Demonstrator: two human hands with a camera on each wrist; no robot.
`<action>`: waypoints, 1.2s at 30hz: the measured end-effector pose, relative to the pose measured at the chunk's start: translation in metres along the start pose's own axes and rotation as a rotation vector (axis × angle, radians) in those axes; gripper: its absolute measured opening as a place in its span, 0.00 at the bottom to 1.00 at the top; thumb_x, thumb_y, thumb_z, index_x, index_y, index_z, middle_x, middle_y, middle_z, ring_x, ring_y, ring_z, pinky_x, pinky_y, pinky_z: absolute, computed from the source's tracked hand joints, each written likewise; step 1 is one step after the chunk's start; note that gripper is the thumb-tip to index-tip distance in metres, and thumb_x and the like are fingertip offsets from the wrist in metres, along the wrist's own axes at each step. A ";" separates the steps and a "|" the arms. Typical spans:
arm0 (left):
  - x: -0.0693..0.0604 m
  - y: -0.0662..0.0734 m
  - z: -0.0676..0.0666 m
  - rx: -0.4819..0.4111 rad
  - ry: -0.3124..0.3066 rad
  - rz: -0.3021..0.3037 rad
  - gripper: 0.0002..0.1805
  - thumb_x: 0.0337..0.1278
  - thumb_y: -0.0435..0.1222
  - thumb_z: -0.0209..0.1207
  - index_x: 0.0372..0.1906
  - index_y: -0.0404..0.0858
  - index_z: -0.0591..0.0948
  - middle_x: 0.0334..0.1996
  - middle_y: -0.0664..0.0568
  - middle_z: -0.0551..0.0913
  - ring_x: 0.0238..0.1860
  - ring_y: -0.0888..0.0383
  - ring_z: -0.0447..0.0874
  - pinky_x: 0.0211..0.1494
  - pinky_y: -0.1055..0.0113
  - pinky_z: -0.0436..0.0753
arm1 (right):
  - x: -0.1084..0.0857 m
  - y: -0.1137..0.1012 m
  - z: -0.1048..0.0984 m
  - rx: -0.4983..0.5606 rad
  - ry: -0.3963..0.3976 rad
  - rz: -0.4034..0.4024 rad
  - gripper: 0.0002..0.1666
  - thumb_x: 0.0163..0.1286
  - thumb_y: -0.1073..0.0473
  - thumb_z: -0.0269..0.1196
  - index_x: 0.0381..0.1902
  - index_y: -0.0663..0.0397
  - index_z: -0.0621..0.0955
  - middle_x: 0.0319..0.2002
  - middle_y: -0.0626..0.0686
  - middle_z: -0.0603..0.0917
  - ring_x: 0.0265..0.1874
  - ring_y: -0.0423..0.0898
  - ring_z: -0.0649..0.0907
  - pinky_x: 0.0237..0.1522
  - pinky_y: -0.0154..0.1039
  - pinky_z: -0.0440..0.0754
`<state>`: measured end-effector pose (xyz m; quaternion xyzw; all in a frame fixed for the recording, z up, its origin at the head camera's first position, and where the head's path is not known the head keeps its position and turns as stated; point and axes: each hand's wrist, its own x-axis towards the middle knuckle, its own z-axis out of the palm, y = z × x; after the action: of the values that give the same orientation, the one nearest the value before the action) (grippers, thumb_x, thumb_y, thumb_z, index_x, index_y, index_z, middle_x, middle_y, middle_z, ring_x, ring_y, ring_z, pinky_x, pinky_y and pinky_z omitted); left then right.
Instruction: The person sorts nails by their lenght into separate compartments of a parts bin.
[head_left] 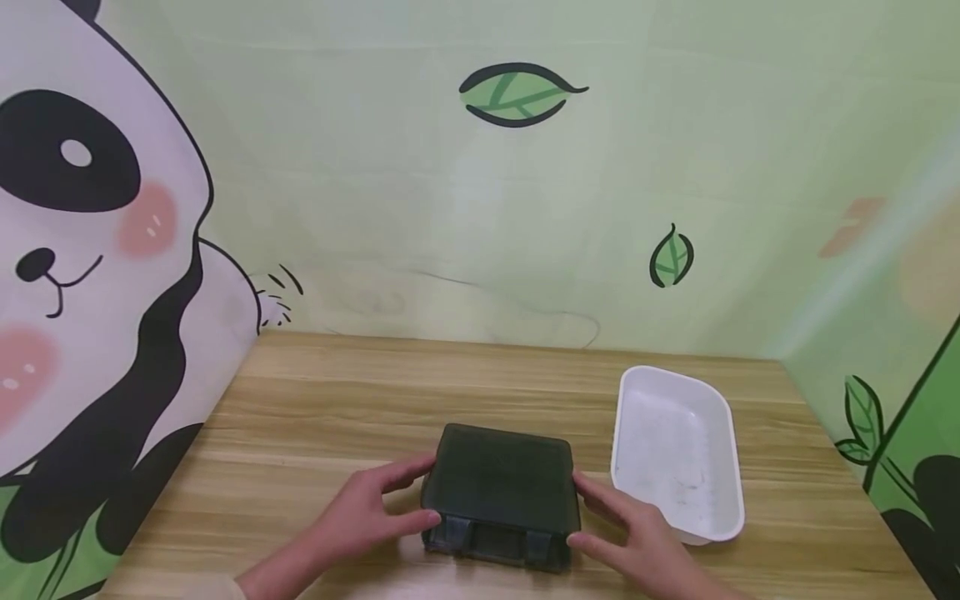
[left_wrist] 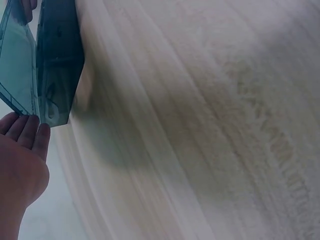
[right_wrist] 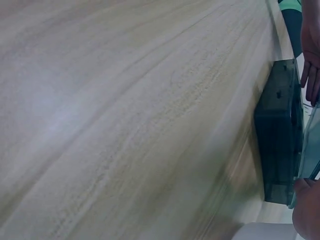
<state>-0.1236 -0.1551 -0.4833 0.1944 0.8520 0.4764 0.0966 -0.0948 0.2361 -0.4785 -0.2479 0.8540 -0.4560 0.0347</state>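
Observation:
A dark green plastic case point(head_left: 502, 475) with two latches along its front lies between both hands on the wooden table. From above its top looks flat. In the wrist views, the see-through lid point(left_wrist: 17, 65) stands tilted away from the case body point(right_wrist: 277, 140). My left hand point(head_left: 360, 512) holds the left side, thumb at the front corner and a finger farther back. Opposite it, my right hand point(head_left: 637, 537) holds the right side, thumb at the front corner. The lid's edge touches the left fingertips in the left wrist view. What lies inside the case is hidden.
A white plastic tray point(head_left: 660, 442) stands on the table to the right of the case, close behind the right hand. Printed green panels point(head_left: 465, 208) rise along the table's back and sides, with a panda on the left.

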 end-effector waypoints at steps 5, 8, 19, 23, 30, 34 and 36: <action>-0.004 -0.004 0.003 0.075 0.011 0.054 0.43 0.60 0.56 0.75 0.74 0.38 0.78 0.71 0.49 0.81 0.69 0.44 0.82 0.70 0.45 0.82 | -0.002 0.005 0.005 -0.069 0.024 -0.057 0.42 0.68 0.52 0.77 0.74 0.64 0.77 0.69 0.63 0.81 0.64 0.50 0.85 0.63 0.32 0.83; -0.007 -0.007 0.005 0.129 0.025 0.074 0.43 0.59 0.58 0.75 0.74 0.40 0.79 0.70 0.51 0.82 0.68 0.46 0.82 0.69 0.45 0.83 | -0.002 0.009 0.009 -0.155 0.051 -0.115 0.43 0.65 0.50 0.79 0.73 0.62 0.78 0.68 0.62 0.82 0.63 0.48 0.85 0.63 0.32 0.83; -0.013 -0.020 0.015 0.321 0.082 0.167 0.44 0.57 0.60 0.75 0.74 0.42 0.79 0.69 0.51 0.82 0.65 0.50 0.85 0.66 0.50 0.86 | -0.004 0.020 0.014 -0.343 0.037 -0.219 0.46 0.64 0.46 0.80 0.75 0.58 0.77 0.70 0.60 0.82 0.64 0.52 0.85 0.61 0.44 0.87; -0.017 -0.020 0.019 0.402 0.114 0.199 0.44 0.56 0.60 0.76 0.74 0.43 0.79 0.70 0.51 0.82 0.64 0.50 0.86 0.64 0.51 0.87 | -0.004 0.022 0.014 -0.353 0.009 -0.206 0.45 0.66 0.44 0.78 0.75 0.58 0.77 0.71 0.59 0.81 0.64 0.53 0.85 0.61 0.46 0.88; -0.020 -0.017 0.022 0.479 0.110 0.192 0.43 0.59 0.63 0.72 0.73 0.45 0.80 0.72 0.52 0.80 0.68 0.51 0.83 0.66 0.49 0.86 | -0.005 0.026 0.014 -0.383 -0.015 -0.211 0.44 0.68 0.43 0.76 0.74 0.60 0.77 0.71 0.60 0.80 0.65 0.54 0.85 0.60 0.49 0.88; -0.021 -0.018 0.022 0.534 0.116 0.212 0.42 0.60 0.65 0.70 0.73 0.45 0.81 0.73 0.52 0.79 0.69 0.51 0.82 0.65 0.49 0.86 | -0.005 0.024 0.013 -0.371 -0.026 -0.199 0.45 0.69 0.43 0.75 0.75 0.61 0.76 0.72 0.61 0.79 0.66 0.54 0.84 0.62 0.49 0.87; -0.021 -0.018 0.022 0.552 0.125 0.224 0.43 0.60 0.65 0.70 0.73 0.45 0.80 0.73 0.52 0.80 0.69 0.52 0.82 0.65 0.49 0.87 | -0.005 0.022 0.012 -0.368 -0.029 -0.189 0.46 0.70 0.43 0.75 0.77 0.60 0.74 0.74 0.61 0.77 0.68 0.54 0.82 0.63 0.48 0.86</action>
<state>-0.1014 -0.1556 -0.5109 0.2763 0.9268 0.2457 -0.0658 -0.0958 0.2390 -0.5038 -0.3357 0.8953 -0.2898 -0.0419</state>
